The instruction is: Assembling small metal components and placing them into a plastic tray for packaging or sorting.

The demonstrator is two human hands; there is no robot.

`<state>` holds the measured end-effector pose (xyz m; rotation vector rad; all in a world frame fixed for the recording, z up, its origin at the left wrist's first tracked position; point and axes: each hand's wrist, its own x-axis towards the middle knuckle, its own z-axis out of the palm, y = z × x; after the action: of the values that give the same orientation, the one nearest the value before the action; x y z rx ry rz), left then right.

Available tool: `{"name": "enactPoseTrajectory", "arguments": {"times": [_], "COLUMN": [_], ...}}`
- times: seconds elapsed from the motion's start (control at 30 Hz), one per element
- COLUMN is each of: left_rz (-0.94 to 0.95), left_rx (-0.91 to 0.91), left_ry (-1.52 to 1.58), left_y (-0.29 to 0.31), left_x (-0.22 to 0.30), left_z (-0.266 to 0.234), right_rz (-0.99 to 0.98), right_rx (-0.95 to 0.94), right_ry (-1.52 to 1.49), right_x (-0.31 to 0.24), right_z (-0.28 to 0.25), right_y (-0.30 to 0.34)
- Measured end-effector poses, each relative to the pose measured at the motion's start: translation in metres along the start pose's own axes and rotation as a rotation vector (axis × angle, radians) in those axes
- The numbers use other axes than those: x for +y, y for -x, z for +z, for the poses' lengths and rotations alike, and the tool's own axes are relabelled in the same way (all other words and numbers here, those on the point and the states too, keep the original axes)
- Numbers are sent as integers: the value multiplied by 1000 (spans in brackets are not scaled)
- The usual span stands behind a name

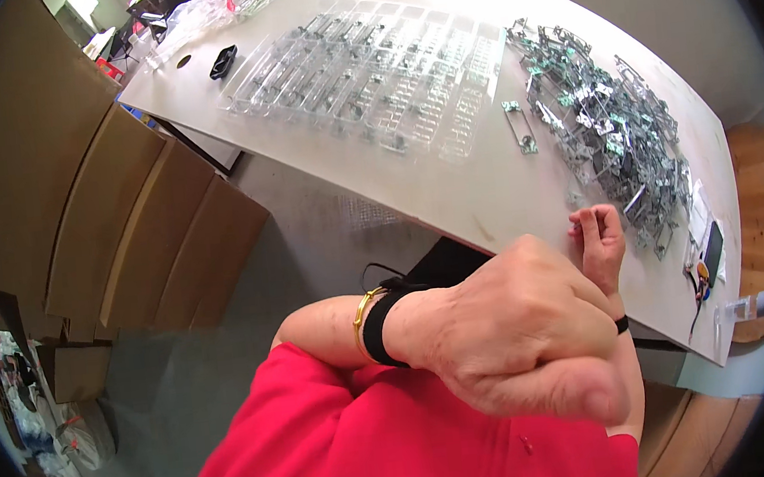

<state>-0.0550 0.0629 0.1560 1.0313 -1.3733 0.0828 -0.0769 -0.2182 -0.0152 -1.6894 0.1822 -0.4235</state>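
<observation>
My left hand (525, 335) is raised close in front of my body, back of the hand up, curled into a fist with the thumb along its side. Nothing sticks out of it. A black band and a gold bracelet circle that wrist. Beyond it, my right hand (599, 245) is at the table's near edge, its fingers bent and pressed together. Whether something small is in those fingers cannot be made out. Just past my right hand spreads a heap of thin metal brackets (615, 129). One single bracket (520, 127) lies apart, left of the heap.
Clear plastic blister trays (357, 75) with metal parts in their slots cover the middle of the white table (451, 186). A small black tray (223, 62) lies at the far left. A dark phone-like object (712, 248) lies at the right. Large cardboard boxes (112, 200) stand left.
</observation>
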Motion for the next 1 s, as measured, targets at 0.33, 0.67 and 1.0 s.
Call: {"name": "enactPoseTrajectory", "arguments": {"times": [0.33, 0.67, 1.0], "left_rz": [300, 284, 242], "left_rx": [-44, -47, 42], "left_ry": [-118, -121, -21], "left_y": [-6, 12, 39], "left_x": [54, 77, 101], "left_z": [21, 28, 39], "right_rz": [-32, -77, -108], "right_rx": [20, 34, 13], "right_ry": [-19, 45, 81], "right_x": [11, 20, 23], "right_z": [-1, -5, -13], "right_y": [-9, -17, -25]}}
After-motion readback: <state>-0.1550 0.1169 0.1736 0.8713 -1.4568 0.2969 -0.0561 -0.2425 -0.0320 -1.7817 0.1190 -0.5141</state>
